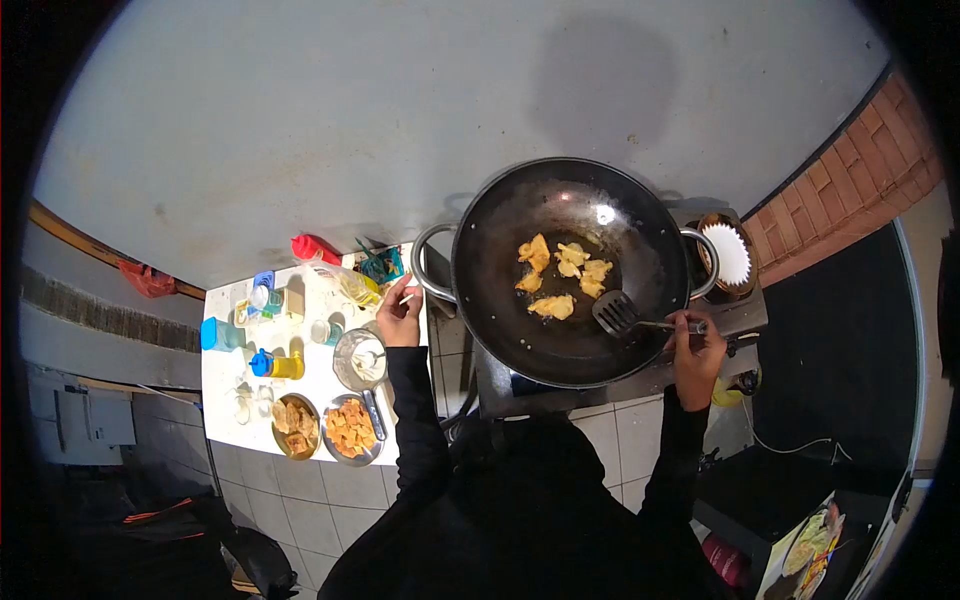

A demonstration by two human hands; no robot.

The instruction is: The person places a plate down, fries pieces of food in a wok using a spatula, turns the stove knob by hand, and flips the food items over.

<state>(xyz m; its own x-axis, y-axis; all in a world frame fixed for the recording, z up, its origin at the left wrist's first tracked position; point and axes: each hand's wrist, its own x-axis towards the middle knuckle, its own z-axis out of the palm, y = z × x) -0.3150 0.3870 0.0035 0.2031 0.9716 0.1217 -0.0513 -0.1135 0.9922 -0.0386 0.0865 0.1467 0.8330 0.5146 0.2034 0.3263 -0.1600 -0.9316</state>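
Observation:
A large dark wok (530, 345) with two loop handles rests on the stove, and several golden pieces of food (551, 307) lie in it. My right hand (697, 350) is closed round the handle of a slotted spatula (616, 313), whose dark blade is inside the wok at the right. My left hand (400, 315) is raised by the white table's right edge, left of the wok's left handle. Its fingers are bent together near a small pale thing that I cannot make out. Just below that hand is a clear bowl (359, 359) with white contents.
On the white table (222, 400) stand a yellow bottle with a blue cap (277, 365), a red-capped bottle (315, 249), a bowl of brown pieces (296, 427) and a plate of orange chunks (350, 430) beside a knife. A white fluted paper (727, 256) is right of the wok.

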